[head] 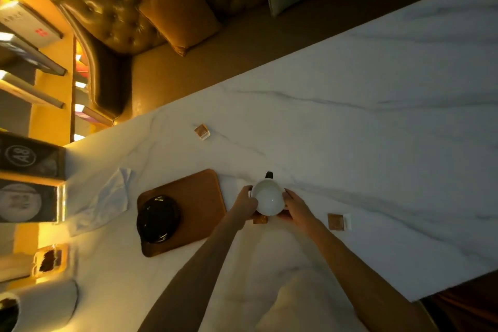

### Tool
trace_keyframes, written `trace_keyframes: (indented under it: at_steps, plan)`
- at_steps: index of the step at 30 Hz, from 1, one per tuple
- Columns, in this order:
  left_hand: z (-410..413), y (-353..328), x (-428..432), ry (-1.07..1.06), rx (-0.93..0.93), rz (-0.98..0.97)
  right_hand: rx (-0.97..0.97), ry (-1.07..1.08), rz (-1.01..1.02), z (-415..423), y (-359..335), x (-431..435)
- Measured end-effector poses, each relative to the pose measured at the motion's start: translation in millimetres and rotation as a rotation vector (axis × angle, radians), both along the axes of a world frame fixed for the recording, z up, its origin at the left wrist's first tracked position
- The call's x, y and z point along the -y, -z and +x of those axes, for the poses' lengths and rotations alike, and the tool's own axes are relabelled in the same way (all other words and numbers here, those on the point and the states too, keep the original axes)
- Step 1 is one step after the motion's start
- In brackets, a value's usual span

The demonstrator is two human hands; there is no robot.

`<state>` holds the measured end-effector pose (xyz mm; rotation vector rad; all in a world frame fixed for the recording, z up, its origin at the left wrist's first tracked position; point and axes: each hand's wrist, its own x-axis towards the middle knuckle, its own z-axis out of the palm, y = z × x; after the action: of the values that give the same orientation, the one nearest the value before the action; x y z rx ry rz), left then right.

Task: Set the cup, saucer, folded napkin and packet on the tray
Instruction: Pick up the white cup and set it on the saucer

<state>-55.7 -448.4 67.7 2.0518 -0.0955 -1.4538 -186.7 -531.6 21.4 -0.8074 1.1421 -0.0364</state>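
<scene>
A white cup (268, 197) with a dark handle stands on the marble table (377, 143), just right of the brown tray (199, 197). My left hand (246, 203) and my right hand (295, 206) grip its two sides. The black saucer (158, 218) lies on the tray's left part. A white napkin (107, 199) lies crumpled on the table left of the tray. One small brown packet (202, 132) lies beyond the tray, another (336, 221) to the right of my right hand. A brown item (260, 219) shows partly under the cup.
Dark signs (29, 178) stand at the table's left end. A wooden holder (51, 260) and a white container (48, 302) sit at the near left. A tufted sofa with cushions (177, 11) runs along the table's far side.
</scene>
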Motion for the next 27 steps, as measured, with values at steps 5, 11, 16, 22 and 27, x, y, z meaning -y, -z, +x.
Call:
trace_keyframes:
  at_steps: [5,11,16,22,27]
  plan:
    - [-12.8,-19.3,-83.1,-0.178,-0.027,-0.040,0.095,-0.184,0.125,-9.2,-24.2,-61.4]
    - [-21.3,-33.5,-182.4,-0.434,-0.071,-0.115,0.186,-0.287,0.064,0.5,-48.0,-140.3]
    - [-16.6,-42.0,-254.2,-0.541,-0.068,-0.168,0.213,-0.328,0.011,11.7,-58.9,-205.3]
    - [-15.4,-44.7,-318.0,-0.639,-0.085,-0.180,0.165,-0.427,0.003,26.1,-57.4,-258.3]
    - [-9.3,-39.9,-357.3,-0.678,-0.102,-0.178,0.130,-0.487,-0.013,37.2,-52.2,-294.6]
